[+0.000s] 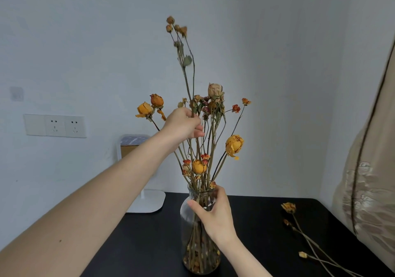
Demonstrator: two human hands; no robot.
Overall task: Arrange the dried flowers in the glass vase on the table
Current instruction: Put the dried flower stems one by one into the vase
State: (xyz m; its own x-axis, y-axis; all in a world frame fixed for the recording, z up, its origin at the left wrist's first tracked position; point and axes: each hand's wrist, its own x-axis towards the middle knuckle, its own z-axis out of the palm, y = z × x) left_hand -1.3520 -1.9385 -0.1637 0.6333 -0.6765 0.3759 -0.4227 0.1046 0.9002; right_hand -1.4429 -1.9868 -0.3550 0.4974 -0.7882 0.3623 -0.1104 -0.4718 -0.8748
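Glass vase point(192, 244): stands at six o'clock on the black table point(149, 244), already crowded with dried roses point(234, 145).
Right hand point(213, 210): fingers wrapped round the vase neck, likely steadying it against tipping.
Left hand point(183, 125): fingers pinching the tall bud spray point(187, 60) mid-stem, above the bunch toward twelve o'clock, probably to guide its foot between the other stems.
Loose stems point(289, 207): lying at four o'clock of the vase, well apart, seemingly waiting their turn.
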